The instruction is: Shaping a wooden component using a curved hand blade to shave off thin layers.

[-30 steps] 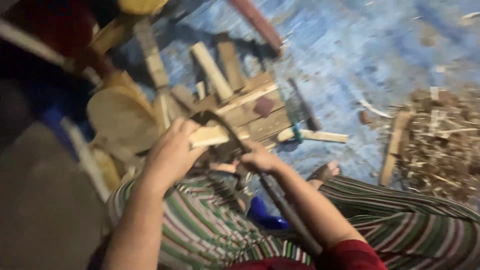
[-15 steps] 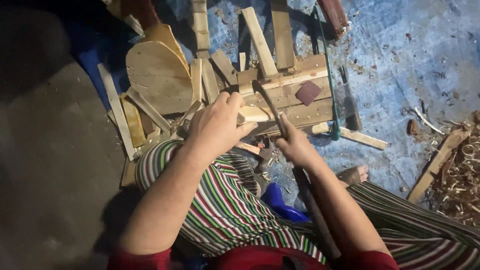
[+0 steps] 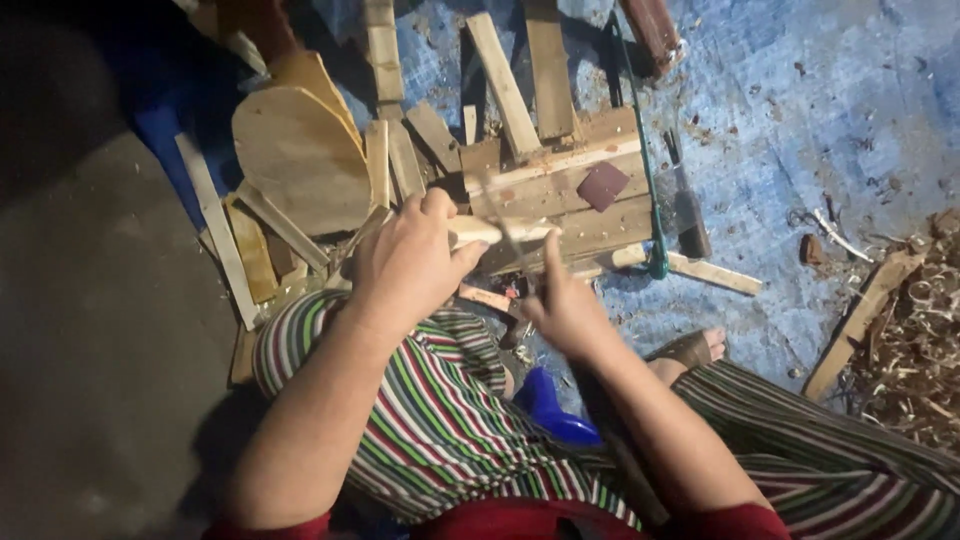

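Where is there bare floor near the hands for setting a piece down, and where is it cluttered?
Free: the blue tarp between the slatted wooden pallet block and the wood shavings pile, and the grey concrete floor left of the striped trouser leg. Crowded: the wooden offcuts ahead of the left hand.
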